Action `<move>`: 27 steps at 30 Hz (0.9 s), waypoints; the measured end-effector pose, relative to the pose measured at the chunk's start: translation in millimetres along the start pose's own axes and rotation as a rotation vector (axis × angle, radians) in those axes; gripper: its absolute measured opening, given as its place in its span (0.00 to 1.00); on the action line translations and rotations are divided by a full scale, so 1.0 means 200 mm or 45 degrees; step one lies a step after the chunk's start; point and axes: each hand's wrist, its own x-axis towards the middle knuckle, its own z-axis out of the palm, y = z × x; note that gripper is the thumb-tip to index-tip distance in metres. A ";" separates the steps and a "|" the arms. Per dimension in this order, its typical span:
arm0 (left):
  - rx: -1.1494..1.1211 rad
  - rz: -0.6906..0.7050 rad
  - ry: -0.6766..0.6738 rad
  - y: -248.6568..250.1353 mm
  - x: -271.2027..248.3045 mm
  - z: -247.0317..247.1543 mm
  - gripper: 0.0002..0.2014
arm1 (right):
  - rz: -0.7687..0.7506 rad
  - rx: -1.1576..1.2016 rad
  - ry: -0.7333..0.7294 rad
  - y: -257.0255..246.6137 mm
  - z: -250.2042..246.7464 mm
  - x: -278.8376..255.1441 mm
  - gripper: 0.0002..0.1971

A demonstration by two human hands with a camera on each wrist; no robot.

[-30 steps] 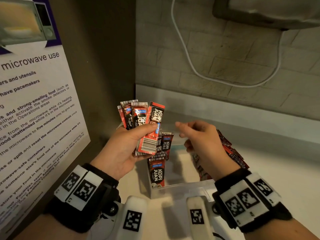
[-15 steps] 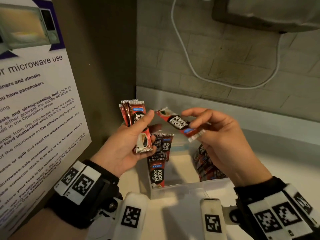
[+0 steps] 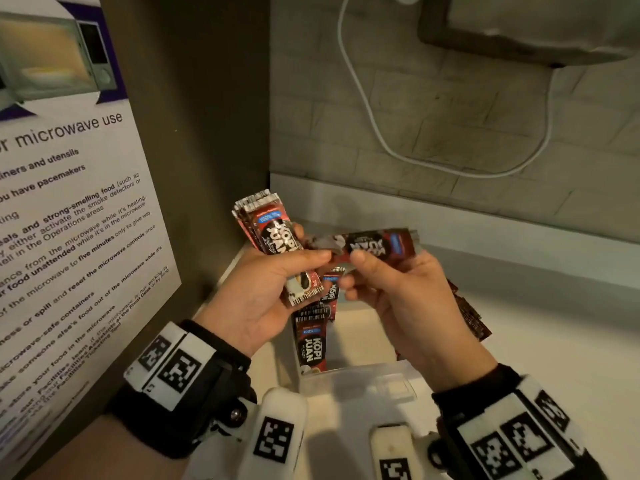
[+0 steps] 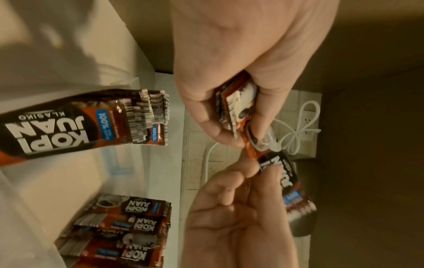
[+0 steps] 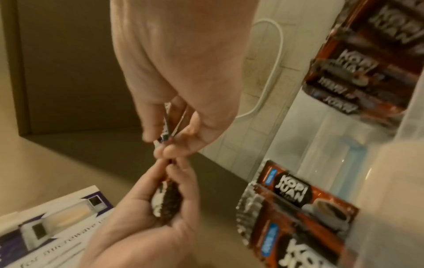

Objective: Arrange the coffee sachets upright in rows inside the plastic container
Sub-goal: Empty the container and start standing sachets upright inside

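My left hand (image 3: 277,289) grips a small stack of red Kopi Juan sachets (image 3: 273,237) upright above the clear plastic container (image 3: 356,382). My right hand (image 3: 391,292) pinches a single sachet (image 3: 374,242) held sideways, its left end meeting the left thumb. In the left wrist view the stack (image 4: 236,110) sits in curled fingers and the single sachet (image 4: 282,174) lies beyond it. Inside the container a row of sachets (image 3: 311,337) stands upright at the left, and more sachets (image 4: 128,230) lean at the right side.
A microwave-use poster (image 3: 69,220) hangs on the dark panel at the left. A white cable (image 3: 381,140) loops on the tiled wall behind. The pale counter (image 3: 554,323) extends to the right of the container. An appliance (image 3: 536,26) sits overhead at top right.
My right hand took one sachet from the left hand's stack, turned it sideways and has now brought it back against the left thumb. The left hand stayed in place.
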 end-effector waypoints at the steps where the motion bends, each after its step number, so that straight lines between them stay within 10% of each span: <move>1: 0.058 0.002 -0.003 -0.01 0.00 0.00 0.17 | -0.020 0.032 0.059 0.00 0.01 0.01 0.11; 6: 0.075 0.026 0.159 0.02 0.03 -0.08 0.11 | -0.028 -0.153 0.361 0.00 -0.09 0.10 0.07; 12: 0.047 0.003 0.337 0.02 0.06 -0.13 0.07 | 0.442 -0.802 0.430 0.21 -0.21 0.15 0.09; 27: 0.008 -0.014 0.286 -0.03 0.05 -0.13 0.08 | 0.584 -0.740 0.488 0.44 -0.20 0.23 0.13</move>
